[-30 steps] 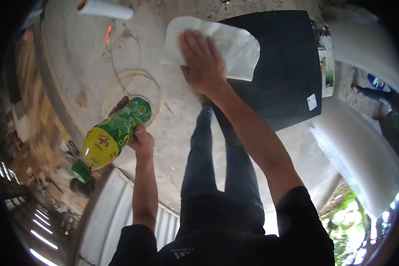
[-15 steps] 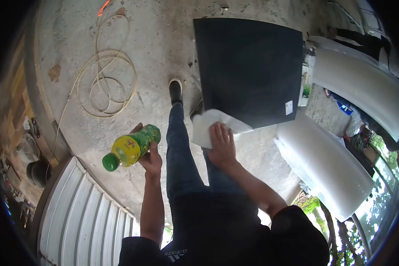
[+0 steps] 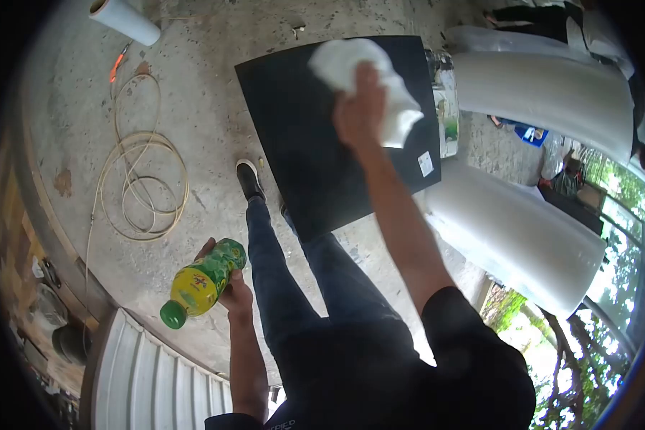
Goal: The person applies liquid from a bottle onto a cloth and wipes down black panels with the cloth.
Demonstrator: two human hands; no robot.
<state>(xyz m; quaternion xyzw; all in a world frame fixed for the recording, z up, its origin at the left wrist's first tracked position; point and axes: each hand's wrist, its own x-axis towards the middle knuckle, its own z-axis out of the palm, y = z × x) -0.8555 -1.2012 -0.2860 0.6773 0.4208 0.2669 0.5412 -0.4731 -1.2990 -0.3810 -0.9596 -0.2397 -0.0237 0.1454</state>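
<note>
My left hand [image 3: 237,294] is wrapped round a plastic bottle [image 3: 199,285] with a green cap and a yellow and green label. The bottle is tilted, its cap pointing down and to the left. My right hand [image 3: 361,111] presses a white cloth [image 3: 337,63] on the far part of a flat black panel [image 3: 301,150]. Motion blurs these fingers a little, and the cloth spreads out beyond them on both sides. A small white label [image 3: 425,164] sits near the panel's right corner.
Large rolls of pale sheeting [image 3: 530,236] lie to the right of the panel. A coiled hose [image 3: 140,186] rests on the concrete floor at left, near a white roll [image 3: 125,21]. White corrugated metal [image 3: 158,365] stands at lower left. Part of another person [image 3: 530,18] shows at upper right.
My right hand has carried the white cloth from the panel's near edge up to its far part. The view has shifted, and my left hand still holds the bottle.
</note>
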